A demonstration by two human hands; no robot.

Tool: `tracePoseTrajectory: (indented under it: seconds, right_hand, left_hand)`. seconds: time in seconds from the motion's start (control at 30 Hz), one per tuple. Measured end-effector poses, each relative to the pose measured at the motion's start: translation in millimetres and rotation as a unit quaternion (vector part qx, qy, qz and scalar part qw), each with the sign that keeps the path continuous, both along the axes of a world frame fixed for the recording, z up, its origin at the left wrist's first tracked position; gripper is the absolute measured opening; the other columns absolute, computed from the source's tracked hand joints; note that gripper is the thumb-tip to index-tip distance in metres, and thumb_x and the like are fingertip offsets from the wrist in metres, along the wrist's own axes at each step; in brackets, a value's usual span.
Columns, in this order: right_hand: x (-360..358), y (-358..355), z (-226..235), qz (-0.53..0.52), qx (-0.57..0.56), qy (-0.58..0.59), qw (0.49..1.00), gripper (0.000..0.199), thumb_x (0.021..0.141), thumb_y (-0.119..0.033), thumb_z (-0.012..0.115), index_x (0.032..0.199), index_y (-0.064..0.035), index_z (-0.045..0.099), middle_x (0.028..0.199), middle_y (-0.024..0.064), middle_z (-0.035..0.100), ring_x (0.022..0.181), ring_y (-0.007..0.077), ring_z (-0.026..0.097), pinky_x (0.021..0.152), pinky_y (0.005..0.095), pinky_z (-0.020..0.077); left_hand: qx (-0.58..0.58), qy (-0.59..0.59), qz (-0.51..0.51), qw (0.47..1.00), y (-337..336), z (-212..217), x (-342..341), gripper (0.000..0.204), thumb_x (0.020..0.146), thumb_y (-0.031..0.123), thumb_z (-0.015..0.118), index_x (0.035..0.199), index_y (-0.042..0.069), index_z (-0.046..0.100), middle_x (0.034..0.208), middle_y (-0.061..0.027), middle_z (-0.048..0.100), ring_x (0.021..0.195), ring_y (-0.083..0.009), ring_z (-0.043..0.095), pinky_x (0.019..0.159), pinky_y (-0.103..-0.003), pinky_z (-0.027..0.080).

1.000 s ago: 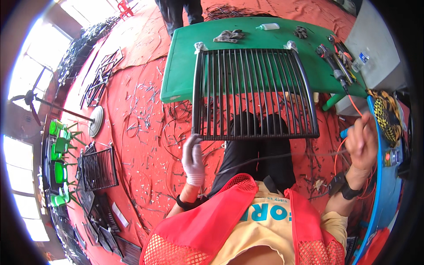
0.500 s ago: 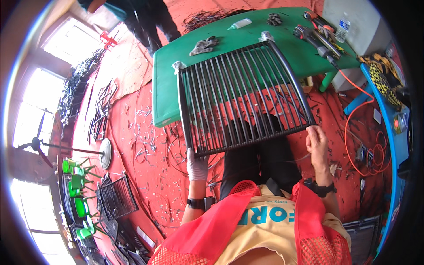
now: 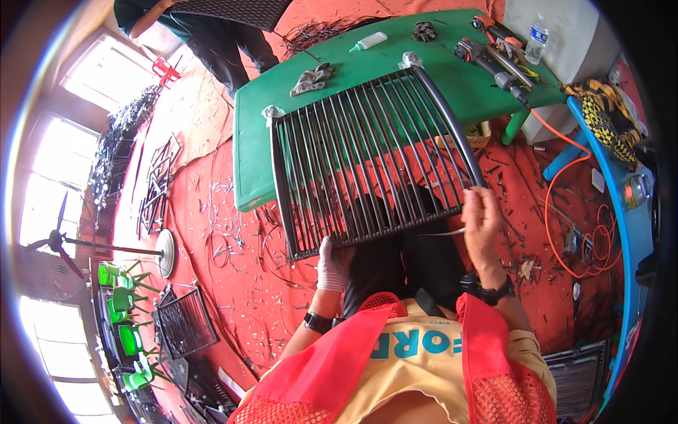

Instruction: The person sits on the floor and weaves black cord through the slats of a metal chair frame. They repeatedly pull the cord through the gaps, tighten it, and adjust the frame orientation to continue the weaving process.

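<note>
A black slatted frame, its near rail wound in black strip, leans from the green table toward my lap. White wrapping covers its far left corner, with another wrapped piece at the far right. My left hand, in a pale glove, grips the near rail by its left end, thumb on top and fingers partly hidden underneath. At the near right corner my bare right hand is closed, fingertips pinched on the frame. Beside its palm runs a thin pale strip.
On the green table lie grey gloves, a small squeeze bottle, power tools and a water bottle. An orange cord trails right. Scraps litter the red floor. A person stands beyond, holding a woven panel.
The frame has shifted left and slightly toward me, both hands moving with it. My left hand has slid rightward along the near rail. A woven panel has come into view with the person beyond.
</note>
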State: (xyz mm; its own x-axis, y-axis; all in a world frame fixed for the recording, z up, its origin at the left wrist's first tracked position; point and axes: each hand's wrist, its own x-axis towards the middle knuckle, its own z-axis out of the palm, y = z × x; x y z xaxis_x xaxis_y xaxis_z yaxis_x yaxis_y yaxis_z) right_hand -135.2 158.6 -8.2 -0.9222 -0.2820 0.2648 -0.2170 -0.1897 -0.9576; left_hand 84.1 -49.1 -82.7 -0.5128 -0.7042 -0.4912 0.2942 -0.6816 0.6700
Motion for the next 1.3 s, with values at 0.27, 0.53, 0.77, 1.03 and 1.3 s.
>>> tracePoseTrajectory:
  seconds: [0.27, 0.53, 0.77, 1.03, 1.3]
  right_hand:
    - [-6.9, -45.0, -34.5, -0.048, 0.169, 0.294, 0.940, 0.008, 0.090, -0.015, 0.059, 0.090, -0.0068, 0.058, 0.072, 0.0120, 0.063, 0.062, 0.0324, 0.062, 0.051, 0.0384, 0.0477]
    - [-7.1, -46.0, -38.0, -0.063, 0.196, 0.330, 0.921, 0.009, 0.089, -0.017, 0.060, 0.090, -0.0083, 0.059, 0.070, 0.0098, 0.064, 0.060, 0.0299, 0.063, 0.050, 0.0372, 0.0486]
    - [-8.8, -47.4, -39.7, -0.067, 0.211, 0.347, 0.911, 0.009, 0.088, -0.018, 0.061, 0.089, -0.0090, 0.059, 0.070, 0.0102, 0.064, 0.059, 0.0299, 0.063, 0.049, 0.0370, 0.0481]
    - [-7.9, -47.2, -39.8, -0.073, 0.210, 0.350, 0.910, 0.008, 0.088, -0.017, 0.061, 0.088, -0.0089, 0.059, 0.071, 0.0089, 0.064, 0.059, 0.0294, 0.063, 0.050, 0.0359, 0.0482]
    - [-8.5, -48.9, -38.8, -0.080, 0.196, 0.364, 0.907, 0.008, 0.087, -0.016, 0.062, 0.087, -0.0079, 0.059, 0.070, 0.0086, 0.064, 0.059, 0.0280, 0.062, 0.049, 0.0351, 0.0472]
  left_hand:
    - [-0.051, -0.037, -0.017, 0.998, -4.7, -13.0, -1.7, 0.038, 0.088, 0.044, 0.057, 0.109, 0.012, 0.057, 0.099, -0.0055, 0.063, 0.088, -0.0207, 0.060, 0.079, -0.038, 0.049]
    - [-0.022, -0.033, -0.018, 0.999, -12.4, -22.6, -4.1, 0.034, 0.087, 0.043, 0.060, 0.105, 0.015, 0.058, 0.097, -0.0027, 0.063, 0.087, -0.0200, 0.060, 0.074, -0.037, 0.052]
    - [-0.050, -0.046, -0.038, 0.997, -11.7, -21.7, -5.4, 0.032, 0.087, 0.048, 0.056, 0.100, 0.018, 0.056, 0.092, 0.0017, 0.060, 0.084, -0.0159, 0.057, 0.077, -0.036, 0.048]
    - [-0.072, -0.021, -0.050, 0.996, -12.9, -22.1, -5.0, 0.034, 0.088, 0.047, 0.055, 0.104, 0.018, 0.057, 0.097, 0.0014, 0.062, 0.088, -0.0153, 0.058, 0.076, -0.034, 0.048]
    - [-0.077, -0.038, -0.045, 0.995, -13.2, -22.7, -5.4, 0.038, 0.088, 0.046, 0.054, 0.109, 0.015, 0.058, 0.097, -0.0004, 0.062, 0.085, -0.0164, 0.058, 0.074, -0.033, 0.048]
